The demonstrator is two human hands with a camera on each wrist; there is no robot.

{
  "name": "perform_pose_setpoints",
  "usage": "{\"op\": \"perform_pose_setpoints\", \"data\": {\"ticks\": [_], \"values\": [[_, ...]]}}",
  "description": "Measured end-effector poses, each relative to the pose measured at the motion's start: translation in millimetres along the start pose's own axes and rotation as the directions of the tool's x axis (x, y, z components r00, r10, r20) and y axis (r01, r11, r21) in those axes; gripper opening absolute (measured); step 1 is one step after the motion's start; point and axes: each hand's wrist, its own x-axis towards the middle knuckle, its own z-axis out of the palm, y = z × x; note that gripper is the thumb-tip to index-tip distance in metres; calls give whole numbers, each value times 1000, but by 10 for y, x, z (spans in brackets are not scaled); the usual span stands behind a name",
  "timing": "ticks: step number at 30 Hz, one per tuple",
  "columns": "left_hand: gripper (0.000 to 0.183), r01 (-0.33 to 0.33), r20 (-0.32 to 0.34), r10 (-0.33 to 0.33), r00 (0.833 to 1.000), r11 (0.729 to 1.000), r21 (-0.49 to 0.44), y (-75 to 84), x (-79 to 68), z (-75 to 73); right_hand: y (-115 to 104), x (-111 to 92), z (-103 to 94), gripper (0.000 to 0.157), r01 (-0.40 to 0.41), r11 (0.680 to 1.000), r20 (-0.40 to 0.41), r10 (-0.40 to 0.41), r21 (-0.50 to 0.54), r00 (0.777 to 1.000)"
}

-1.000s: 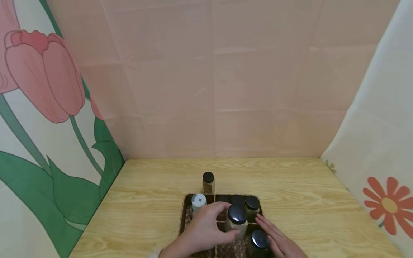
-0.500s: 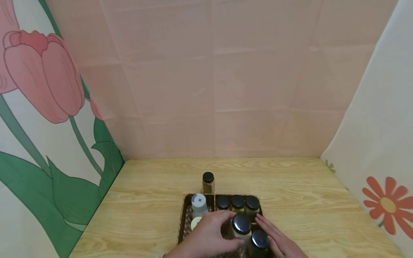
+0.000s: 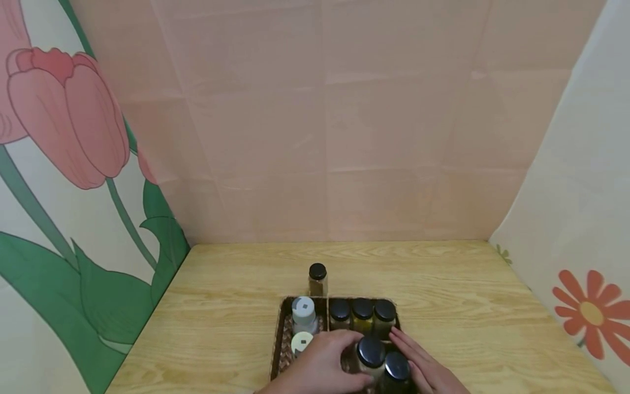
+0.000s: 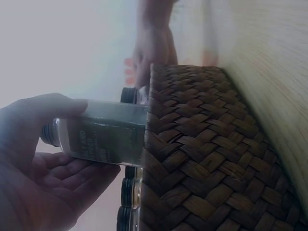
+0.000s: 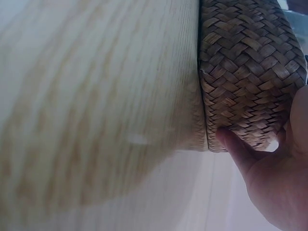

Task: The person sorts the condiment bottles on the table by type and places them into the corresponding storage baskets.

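My left hand (image 3: 322,364) grips a clear spice jar (image 3: 370,353) with a dark lid, thumb on one side and fingers on the other. In the left wrist view this jar (image 4: 108,137) has pale print on its side, and its lower end is hidden behind the wall of a brown woven basket (image 4: 211,154). Beside it in the basket stands another dark-lidded jar (image 3: 396,366). At the basket's right side, my right hand (image 3: 425,364) holds the wall; the right wrist view shows its thumb (image 5: 236,149) pressed against the outer weave.
Three black-lidded jars (image 3: 362,311) fill the basket's back right compartment. Two white-capped containers (image 3: 303,312) stand in the left one. Behind the basket, a single black-capped jar (image 3: 318,280) stands on the wooden table (image 3: 236,290). Cloth hangs at the back and both sides.
My left hand has brought its jar nearer to me, slightly right and lower, beside the front right jar. White-capped and back jars have come into fuller view. The right hand stays put.
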Motion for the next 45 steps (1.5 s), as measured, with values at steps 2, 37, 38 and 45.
{"op": "perform_pose_setpoints", "data": {"ticks": [2,37,38,45], "values": [[49,11,12,-11,1000,1000,-16,-11,3,5,5,2,1,43,-1,1000,2,1,1,1000],[41,155,121,-152,981,988,-16,-235,108,191,46,-10,72,50,76,995,-103,-81,-57,991],[41,161,121,-159,980,987,-9,-241,112,197,44,-9,72,49,71,996,-101,-76,-58,992],[39,161,118,-161,980,987,17,-281,130,239,30,-11,43,46,37,998,-61,-39,-48,997]]}}
